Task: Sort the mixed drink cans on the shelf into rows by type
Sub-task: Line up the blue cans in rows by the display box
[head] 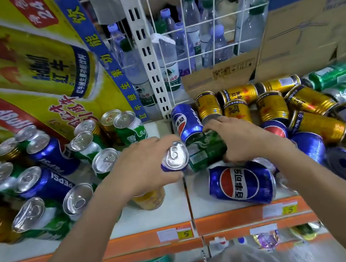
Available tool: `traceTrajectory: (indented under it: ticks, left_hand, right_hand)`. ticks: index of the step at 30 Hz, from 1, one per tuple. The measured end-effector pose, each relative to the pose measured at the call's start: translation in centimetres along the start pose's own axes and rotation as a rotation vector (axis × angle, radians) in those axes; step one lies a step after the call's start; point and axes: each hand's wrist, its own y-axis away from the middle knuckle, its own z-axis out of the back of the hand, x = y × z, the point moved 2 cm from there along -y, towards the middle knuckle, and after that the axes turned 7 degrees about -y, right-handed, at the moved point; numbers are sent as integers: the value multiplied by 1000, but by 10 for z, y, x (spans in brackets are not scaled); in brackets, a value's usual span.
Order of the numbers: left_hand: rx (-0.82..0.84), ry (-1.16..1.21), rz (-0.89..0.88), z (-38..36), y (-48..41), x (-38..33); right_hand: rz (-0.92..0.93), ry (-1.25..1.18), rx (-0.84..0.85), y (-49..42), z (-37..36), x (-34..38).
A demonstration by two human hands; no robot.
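Note:
My left hand (pixel 143 166) grips a blue Pepsi can (pixel 174 157) upright, its silver top facing me. Beside it my right hand (pixel 244 137) lies closed over a green can (pixel 206 152) that rests on its side. On the left of the white shelf (pixel 157 213) stand upright blue Pepsi cans (pixel 46 153), green cans (pixel 129 128) and gold cans. To the right is a jumble of toppled gold Red Bull cans (pixel 310 100), blue Pepsi cans (pixel 241 183) and green cans (pixel 329 76). A yellow can (pixel 149 199) stands under my left wrist.
A big yellow Red Bull carton (pixel 24 62) stands at the back left. Behind a white wire rack (pixel 148 56) are several water bottles (pixel 172 68), and cardboard boxes (pixel 309 29) sit at the back right. The orange shelf edge (pixel 235 217) carries price tags; a lower shelf is below.

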Motion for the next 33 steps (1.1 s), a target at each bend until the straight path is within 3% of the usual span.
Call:
traceTrajectory:
  ticks: [4, 8, 15, 21, 27, 33]
  left_hand:
    - [-20, -24, 135, 10, -9, 14]
    - [18, -67, 156, 13, -10, 16]
    - [-51, -25, 76, 20, -18, 12]
    - [4, -149, -117, 23, -74, -4]
    - [146, -340, -322, -5, -125, -26]
    - [202, -472, -238, -24, -141, -34]
  right_hand:
    - [74, -175, -78, 4, 14, 12]
    - [108, -206, -103, 6, 12, 25]
    - [170, 47, -105, 10, 13, 23]
    - [34, -260, -13, 20, 19, 7]
    - [-102, -190, -213, 58, 23, -18]
    - [25, -77, -36, 79, 10, -9]
